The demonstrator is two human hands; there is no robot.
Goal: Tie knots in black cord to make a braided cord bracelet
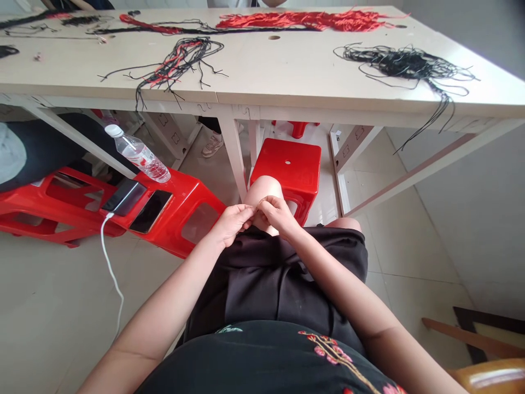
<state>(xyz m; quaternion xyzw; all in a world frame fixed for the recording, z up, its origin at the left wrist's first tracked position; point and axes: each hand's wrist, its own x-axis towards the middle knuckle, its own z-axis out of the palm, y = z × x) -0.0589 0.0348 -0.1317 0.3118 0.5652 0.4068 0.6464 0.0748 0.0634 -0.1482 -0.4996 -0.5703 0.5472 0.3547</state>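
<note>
Above my knee, my left hand point(237, 220) and my right hand point(275, 212) meet with their fingertips pinched together. Both are closed. Whatever lies between the fingers is too small or too hidden to make out. Beyond them on the table point(262, 76) lies a bundle of black and red cords point(176, 61) with loose ends hanging near the front edge. To its right is a tangled heap of black cords point(404, 63), some strands drooping over the edge. A long bunch of red cords point(303, 21) stretches along the far side.
At my left, a red stool point(184, 189) carries a water bottle point(139, 153), a power bank point(125, 196) with a white cable point(107, 257), and a phone point(151, 211). Another red stool point(287, 158) stands under the table before my knees. A person's leg point(53, 145) is at the left.
</note>
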